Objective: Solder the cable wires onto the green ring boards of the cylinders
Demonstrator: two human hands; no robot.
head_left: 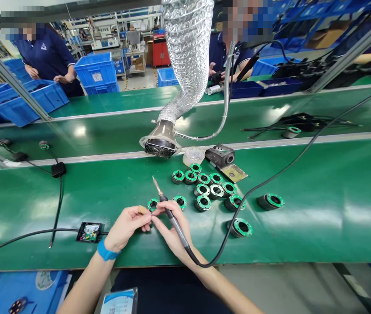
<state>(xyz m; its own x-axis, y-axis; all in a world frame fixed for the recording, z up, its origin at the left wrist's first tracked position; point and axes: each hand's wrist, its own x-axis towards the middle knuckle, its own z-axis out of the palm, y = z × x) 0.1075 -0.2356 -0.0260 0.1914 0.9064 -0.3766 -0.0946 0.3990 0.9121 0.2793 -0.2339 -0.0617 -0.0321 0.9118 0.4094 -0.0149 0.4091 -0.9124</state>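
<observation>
A soldering iron [178,227] lies across my right hand [174,224], which is closed around its handle; the tip points up and away. My left hand [128,224], with a blue band at the wrist, is closed in a pinch. Fingertips of both hands meet at something tiny that I cannot make out. Just beyond them sits a ring-shaped part with a green circuit board [152,205], partly hidden by the fingers. Another such ring [179,202] stands just beyond my right hand. Several more rings [203,203] are grouped farther to the right.
A fume extraction duct [162,146] hangs above the green bench [303,174]. Behind the rings are a soldering iron stand [221,156] and a round dish [193,156]. A small open box with a circuit board [89,232] and cables lies left. The iron's cord loops right. Co-workers stand across.
</observation>
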